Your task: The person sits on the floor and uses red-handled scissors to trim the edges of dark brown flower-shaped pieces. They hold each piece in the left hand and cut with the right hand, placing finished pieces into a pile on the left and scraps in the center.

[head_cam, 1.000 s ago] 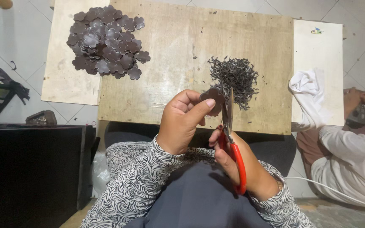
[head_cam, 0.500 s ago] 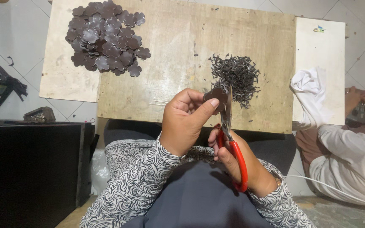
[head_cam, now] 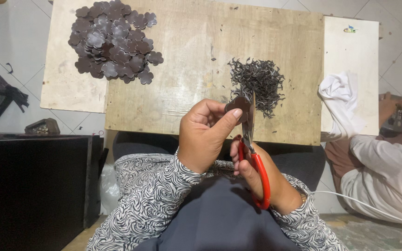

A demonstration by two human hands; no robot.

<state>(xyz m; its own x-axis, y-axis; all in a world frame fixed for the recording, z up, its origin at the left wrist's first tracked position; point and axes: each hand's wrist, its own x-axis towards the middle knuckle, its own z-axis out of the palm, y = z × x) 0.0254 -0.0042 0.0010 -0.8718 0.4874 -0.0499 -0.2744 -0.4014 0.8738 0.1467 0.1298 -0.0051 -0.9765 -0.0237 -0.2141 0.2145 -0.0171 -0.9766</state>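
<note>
Hands barely shifted since earlier; left hand (head_cam: pixel 205 137) fingers clamped on dark flat piece (head_cam: pixel 237 103); right hand (head_cam: pixel 257 174) gripping red-handled scissors (head_cam: pixel 252 153).

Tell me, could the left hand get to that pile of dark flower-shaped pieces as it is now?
Probably yes, but not freely: the left hand is pinching a dark piece at the scissors. The board between it and the pile lies bare.

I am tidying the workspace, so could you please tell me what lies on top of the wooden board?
On the wooden board lie a heap of dark flower-shaped pieces and a pile of thin dark trimmings. The left hand and scissors cover part of its near edge.
</note>
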